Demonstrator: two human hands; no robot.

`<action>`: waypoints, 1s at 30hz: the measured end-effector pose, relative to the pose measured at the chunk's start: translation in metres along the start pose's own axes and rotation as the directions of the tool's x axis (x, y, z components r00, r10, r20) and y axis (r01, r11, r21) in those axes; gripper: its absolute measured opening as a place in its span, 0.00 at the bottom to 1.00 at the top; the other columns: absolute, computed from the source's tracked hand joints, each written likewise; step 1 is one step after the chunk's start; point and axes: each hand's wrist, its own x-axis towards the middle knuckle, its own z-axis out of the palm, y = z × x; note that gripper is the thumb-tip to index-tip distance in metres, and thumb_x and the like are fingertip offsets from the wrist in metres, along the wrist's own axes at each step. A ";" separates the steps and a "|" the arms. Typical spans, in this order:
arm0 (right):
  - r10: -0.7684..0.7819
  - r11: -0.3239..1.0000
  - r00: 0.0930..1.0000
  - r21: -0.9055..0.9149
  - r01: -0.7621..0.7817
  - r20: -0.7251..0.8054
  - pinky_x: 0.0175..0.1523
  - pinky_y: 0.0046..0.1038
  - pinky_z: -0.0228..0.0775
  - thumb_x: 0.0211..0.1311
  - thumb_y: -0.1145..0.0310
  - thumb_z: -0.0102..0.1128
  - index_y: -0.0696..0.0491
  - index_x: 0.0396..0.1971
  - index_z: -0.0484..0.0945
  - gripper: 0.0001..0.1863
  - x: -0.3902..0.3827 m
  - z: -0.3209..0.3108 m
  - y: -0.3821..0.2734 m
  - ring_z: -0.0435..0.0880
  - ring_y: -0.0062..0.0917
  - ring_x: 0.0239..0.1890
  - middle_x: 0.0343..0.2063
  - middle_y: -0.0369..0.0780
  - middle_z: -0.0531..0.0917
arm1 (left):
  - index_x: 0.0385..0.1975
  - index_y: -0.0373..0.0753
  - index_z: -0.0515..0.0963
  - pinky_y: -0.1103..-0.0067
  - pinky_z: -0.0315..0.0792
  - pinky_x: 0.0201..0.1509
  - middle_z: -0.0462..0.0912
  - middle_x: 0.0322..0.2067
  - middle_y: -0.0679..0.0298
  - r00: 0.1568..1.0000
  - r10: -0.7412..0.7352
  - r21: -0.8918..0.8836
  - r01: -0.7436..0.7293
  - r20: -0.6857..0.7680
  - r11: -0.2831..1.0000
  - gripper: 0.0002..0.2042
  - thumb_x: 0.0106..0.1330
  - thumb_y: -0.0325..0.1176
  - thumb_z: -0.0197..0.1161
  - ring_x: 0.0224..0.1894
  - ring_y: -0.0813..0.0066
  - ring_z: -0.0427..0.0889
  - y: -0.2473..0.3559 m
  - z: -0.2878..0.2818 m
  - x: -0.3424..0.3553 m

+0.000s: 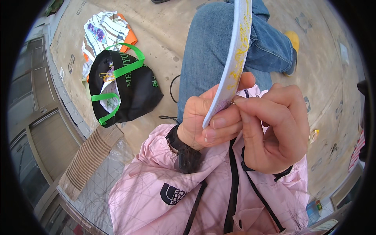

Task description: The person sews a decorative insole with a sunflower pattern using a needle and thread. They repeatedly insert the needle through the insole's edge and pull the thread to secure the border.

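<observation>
A long white insole (pixel 237 51) stands almost edge-on in front of me, with yellow stitching along its face and a purple patch near its lower end. My left hand (pixel 196 121) grips that lower end, thumb on one side and fingers on the other. Close against it, my right hand (pixel 276 125) is closed in a pinch at the purple patch. From the pinching fingertips sticks a thin needle (pixel 232 102), its tip by the insole; any thread on it is too fine to make out.
Legs in blue jeans (pixel 207 51) lie beyond my hands. On the floor at left stands a black bag (pixel 137 94) with green handles, holding patterned pieces and yellow threads. Behind it is a striped cloth (pixel 111 25) with a purple-flowered insole (pixel 96 33). Ridged cardboard (pixel 92 158) lies nearer.
</observation>
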 end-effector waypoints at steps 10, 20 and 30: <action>-0.019 1.000 0.999 -0.014 0.019 0.043 0.26 0.20 0.56 0.43 0.89 0.61 0.61 0.32 0.80 0.14 0.001 -0.001 0.000 0.71 0.22 0.22 0.24 0.42 0.74 | 0.67 0.38 0.54 0.82 0.68 0.13 0.71 0.18 0.59 0.999 0.014 0.148 -0.009 -0.036 0.989 0.30 0.64 0.27 0.53 0.13 0.73 0.71 0.005 -0.004 -0.005; -0.010 0.999 0.999 -0.036 0.012 0.042 0.25 0.20 0.54 0.45 0.88 0.61 0.62 0.32 0.80 0.12 0.001 -0.002 0.000 0.69 0.22 0.22 0.25 0.42 0.73 | 0.62 0.34 0.59 0.84 0.67 0.14 0.73 0.19 0.58 0.987 0.051 0.239 -0.014 -0.151 0.971 0.24 0.67 0.31 0.54 0.11 0.75 0.69 0.002 0.018 0.001; 0.158 0.968 0.987 0.194 -0.159 0.025 0.30 0.19 0.60 0.56 0.79 0.62 0.59 0.30 0.76 0.04 -0.010 -0.002 0.022 0.69 0.21 0.25 0.28 0.39 0.74 | 0.57 0.32 0.63 0.83 0.72 0.20 0.80 0.38 0.60 0.809 0.543 0.900 -0.040 -0.226 0.434 0.21 0.67 0.28 0.58 0.23 0.80 0.78 -0.019 0.058 0.010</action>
